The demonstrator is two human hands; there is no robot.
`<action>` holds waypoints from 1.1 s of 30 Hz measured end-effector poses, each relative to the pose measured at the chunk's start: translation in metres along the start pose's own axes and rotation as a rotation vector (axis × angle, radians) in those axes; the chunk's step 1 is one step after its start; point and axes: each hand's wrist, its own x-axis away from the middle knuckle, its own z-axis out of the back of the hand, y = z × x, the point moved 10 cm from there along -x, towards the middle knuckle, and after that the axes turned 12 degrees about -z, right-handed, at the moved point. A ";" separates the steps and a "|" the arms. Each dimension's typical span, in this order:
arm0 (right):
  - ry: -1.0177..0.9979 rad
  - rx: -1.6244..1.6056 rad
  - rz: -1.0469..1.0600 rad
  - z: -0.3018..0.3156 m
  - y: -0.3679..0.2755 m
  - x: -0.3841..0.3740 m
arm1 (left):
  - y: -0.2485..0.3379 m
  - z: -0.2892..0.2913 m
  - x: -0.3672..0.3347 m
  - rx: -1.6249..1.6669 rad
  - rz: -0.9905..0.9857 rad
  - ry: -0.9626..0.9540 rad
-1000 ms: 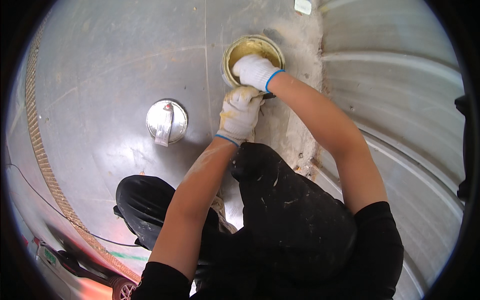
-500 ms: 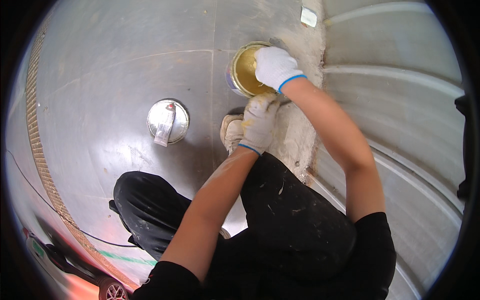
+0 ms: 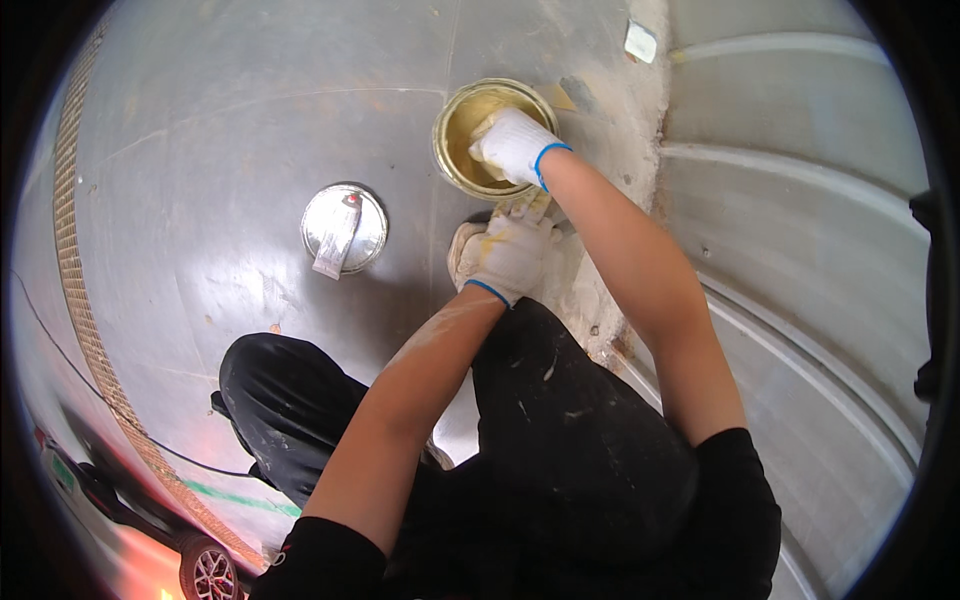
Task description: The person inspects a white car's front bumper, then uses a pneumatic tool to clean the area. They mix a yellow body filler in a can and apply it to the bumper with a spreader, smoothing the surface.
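My right hand (image 3: 512, 146), in a white knit glove with a blue cuff, reaches inside a round metal can (image 3: 447, 160). Its fingers are curled, and whatever they hold is hidden inside. Yellowish paste (image 3: 462, 130) coats the can's inner wall. Against the can's near side rests my left hand (image 3: 512, 248), gloved too and stained yellow, its fingers stretched out toward the rim. On the floor to the left lies a shiny round lid (image 3: 318, 222), with a pale flattened tube (image 3: 338, 240) with a red cap on top.
A ribbed metal wall (image 3: 790, 120) runs along the right, with a rough concrete strip (image 3: 600, 270) at its foot. A small white piece (image 3: 640, 42) lies by it. My shoe (image 3: 462, 255) is beside the can. A cable (image 3: 100, 405) and a car wheel (image 3: 210, 570) are lower left.
The can has gone from tilted to more upright, its mouth now facing up. My right hand has moved left, deeper into it. My left fingers have straightened against its near side.
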 end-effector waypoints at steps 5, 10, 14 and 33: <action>0.294 0.151 -0.026 0.071 -0.024 0.043 | 0.003 0.034 0.006 0.118 0.009 0.069; 0.407 -0.071 0.123 0.105 -0.019 0.092 | 0.001 0.097 0.065 0.230 0.011 0.315; 0.380 -0.411 0.126 0.089 0.006 0.119 | -0.015 0.096 0.104 0.386 0.301 0.088; 0.512 0.342 -0.067 0.061 -0.032 0.017 | -0.073 0.107 0.033 0.050 -0.067 0.291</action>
